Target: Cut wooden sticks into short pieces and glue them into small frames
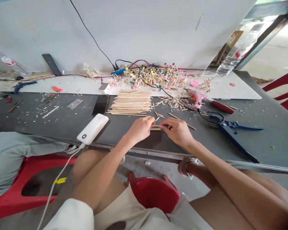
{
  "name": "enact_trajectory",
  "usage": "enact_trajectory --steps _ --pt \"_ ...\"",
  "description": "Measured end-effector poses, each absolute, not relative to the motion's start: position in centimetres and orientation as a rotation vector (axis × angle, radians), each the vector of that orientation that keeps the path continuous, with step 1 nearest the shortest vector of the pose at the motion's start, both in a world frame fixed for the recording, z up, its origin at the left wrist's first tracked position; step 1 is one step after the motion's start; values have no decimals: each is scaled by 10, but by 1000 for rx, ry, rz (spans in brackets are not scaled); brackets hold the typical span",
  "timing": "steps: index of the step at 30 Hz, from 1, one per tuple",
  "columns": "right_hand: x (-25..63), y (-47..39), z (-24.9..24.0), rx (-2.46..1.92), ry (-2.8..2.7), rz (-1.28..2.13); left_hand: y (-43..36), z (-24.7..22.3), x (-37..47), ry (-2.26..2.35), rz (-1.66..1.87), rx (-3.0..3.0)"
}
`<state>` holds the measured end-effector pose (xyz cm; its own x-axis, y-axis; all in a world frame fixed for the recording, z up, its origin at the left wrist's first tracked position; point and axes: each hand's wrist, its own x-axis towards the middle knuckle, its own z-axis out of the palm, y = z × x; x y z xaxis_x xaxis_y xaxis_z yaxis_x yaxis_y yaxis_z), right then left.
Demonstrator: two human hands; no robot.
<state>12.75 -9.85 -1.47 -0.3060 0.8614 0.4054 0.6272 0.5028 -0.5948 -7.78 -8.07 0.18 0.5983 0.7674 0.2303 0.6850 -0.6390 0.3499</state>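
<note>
My left hand [142, 128] and my right hand [176, 130] meet over the front of the grey table, fingertips pinched. Between them runs a thin wooden stick [157, 126], one end in each pinch. Just below it another short stick [155, 129] lies on the table, partly hidden by the fingers. Behind my hands is a stack of long wooden sticks [131, 102]. A few short cut pieces [159, 115] lie between the stack and my hands, and a longer stick [182, 121] slants behind my right hand.
A pink glue gun [198, 99] and blue cutters [237, 134] lie on the right. At the back is a heap of stick pieces with coloured balls [153, 76]. A white power bank [93, 129] and a dark phone [100, 105] are on the left. Another person's leg [21, 153] shows at far left.
</note>
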Motion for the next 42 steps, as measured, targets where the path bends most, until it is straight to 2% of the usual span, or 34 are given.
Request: enact_trajectory --steps 9,42 --pt "127 -98 -12 -1325 -2018 601 -76 4 -81 1625 699 2400" --pt "128 -96 -14 -1371 -2056 618 -78 5 -80 1600 626 2388"
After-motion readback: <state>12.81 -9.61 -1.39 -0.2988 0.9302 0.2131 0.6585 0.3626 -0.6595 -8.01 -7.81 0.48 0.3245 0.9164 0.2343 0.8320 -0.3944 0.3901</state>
